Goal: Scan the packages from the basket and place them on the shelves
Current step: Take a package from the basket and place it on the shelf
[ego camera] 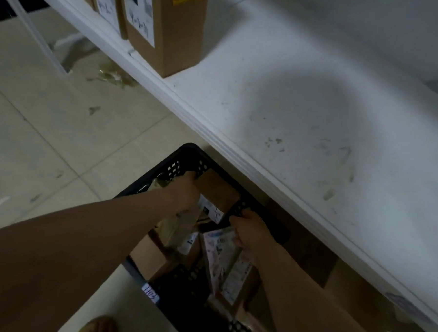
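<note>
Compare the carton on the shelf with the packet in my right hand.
The carton is brown cardboard; the packet is pale and printed all over. The carton stands upright on the shelf, untouched; the packet slants in the basket, gripped by the right hand. Both carry white labels.

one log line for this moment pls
stage: picking from basket | left hand: grips beige package | right hand: holds white pouch | shelf: cardboard boxes
</note>
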Demonstrator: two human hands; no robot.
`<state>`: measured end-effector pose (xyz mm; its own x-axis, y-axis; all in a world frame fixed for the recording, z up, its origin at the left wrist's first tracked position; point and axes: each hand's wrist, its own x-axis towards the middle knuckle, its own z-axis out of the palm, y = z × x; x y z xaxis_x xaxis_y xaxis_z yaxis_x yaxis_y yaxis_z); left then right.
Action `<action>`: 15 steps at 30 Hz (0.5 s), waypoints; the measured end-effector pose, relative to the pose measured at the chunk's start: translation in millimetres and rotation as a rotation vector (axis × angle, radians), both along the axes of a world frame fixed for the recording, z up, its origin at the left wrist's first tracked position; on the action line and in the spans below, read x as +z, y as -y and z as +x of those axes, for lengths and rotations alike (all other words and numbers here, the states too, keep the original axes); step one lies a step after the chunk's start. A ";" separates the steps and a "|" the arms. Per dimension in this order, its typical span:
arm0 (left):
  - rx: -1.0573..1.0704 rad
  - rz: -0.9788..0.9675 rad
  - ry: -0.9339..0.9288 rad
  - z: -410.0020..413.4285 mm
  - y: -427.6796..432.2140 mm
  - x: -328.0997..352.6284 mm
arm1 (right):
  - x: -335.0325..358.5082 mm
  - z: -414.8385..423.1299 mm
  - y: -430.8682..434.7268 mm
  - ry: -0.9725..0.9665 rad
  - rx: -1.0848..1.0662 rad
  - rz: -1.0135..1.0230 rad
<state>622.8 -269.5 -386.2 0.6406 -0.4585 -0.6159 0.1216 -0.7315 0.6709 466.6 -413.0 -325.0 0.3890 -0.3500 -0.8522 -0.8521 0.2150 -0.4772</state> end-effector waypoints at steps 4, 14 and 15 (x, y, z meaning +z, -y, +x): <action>-0.006 0.105 -0.004 13.0 20.5 -24.0 | -39.9 17.9 -4.7 0.059 -0.105 0.101; 0.347 -0.167 -0.286 -39.6 12.3 54.4 | -10.5 -31.8 -23.7 0.034 -0.481 0.366; 0.420 -0.203 -0.344 -53.0 6.5 70.5 | 5.7 -41.3 -28.0 0.038 -0.526 0.385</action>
<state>569.8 -276.0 -315.7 0.5718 -0.3387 -0.7472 0.6096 -0.4342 0.6633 425.3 -385.0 -319.2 0.2810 -0.1745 -0.9437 -0.5706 0.7602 -0.3105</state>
